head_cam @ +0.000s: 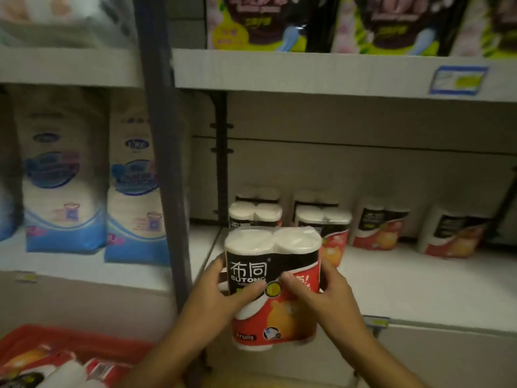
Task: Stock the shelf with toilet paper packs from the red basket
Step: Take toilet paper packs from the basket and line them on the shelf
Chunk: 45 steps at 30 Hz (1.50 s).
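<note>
Held pack (272, 287): white rolls, black band with white lettering, red lower part with orange-yellow patch, yellow round badge. Shelved packs (379, 224): same black/red/white scheme. Basket (33, 336): red. Shelf (405, 281): pale grey-white. Tall bags (65, 169) on the left: white with blue bottoms, blue oval logos. Shelf tag (458, 79): blue border, yellow patch.

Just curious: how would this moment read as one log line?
hands: left and right grip pack | pack: upright, before shelf | basket: packs remain

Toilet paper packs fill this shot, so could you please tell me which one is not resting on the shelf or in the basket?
The pack gripped between the left hand and right hand, in front of the shelf.
</note>
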Each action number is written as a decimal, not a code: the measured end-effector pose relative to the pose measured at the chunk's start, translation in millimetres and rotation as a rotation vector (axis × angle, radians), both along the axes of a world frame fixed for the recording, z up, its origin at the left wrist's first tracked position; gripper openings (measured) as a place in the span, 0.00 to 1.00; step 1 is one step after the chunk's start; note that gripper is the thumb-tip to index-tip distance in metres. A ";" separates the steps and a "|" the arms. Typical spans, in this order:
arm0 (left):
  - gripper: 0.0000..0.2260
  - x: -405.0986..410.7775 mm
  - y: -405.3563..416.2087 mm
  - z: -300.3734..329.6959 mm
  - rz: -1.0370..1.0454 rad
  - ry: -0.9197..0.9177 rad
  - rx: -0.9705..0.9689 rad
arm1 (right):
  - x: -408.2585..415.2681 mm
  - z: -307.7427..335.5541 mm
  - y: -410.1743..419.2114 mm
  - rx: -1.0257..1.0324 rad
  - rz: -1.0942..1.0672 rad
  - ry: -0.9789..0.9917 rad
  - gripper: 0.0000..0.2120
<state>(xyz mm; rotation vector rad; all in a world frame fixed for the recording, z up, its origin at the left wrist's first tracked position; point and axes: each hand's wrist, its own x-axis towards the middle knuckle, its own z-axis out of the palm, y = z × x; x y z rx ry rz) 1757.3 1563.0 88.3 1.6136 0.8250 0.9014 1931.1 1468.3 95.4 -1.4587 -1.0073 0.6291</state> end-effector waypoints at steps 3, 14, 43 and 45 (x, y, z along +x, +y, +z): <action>0.37 43.6 -9.4 14.2 -0.001 -0.025 0.050 | 33.4 7.2 -16.7 0.036 -0.077 -0.018 0.35; 0.27 165.7 -22.7 32.7 -0.223 -0.084 0.062 | 134.5 20.6 -52.5 0.086 -0.255 -0.052 0.31; 0.32 364.5 10.4 -60.7 -0.141 -0.118 0.098 | 324.7 -62.8 -8.6 0.093 -0.282 0.025 0.25; 0.33 371.2 16.2 -66.5 -0.133 -0.091 0.091 | 331.3 -71.1 -2.2 0.079 -0.284 0.021 0.25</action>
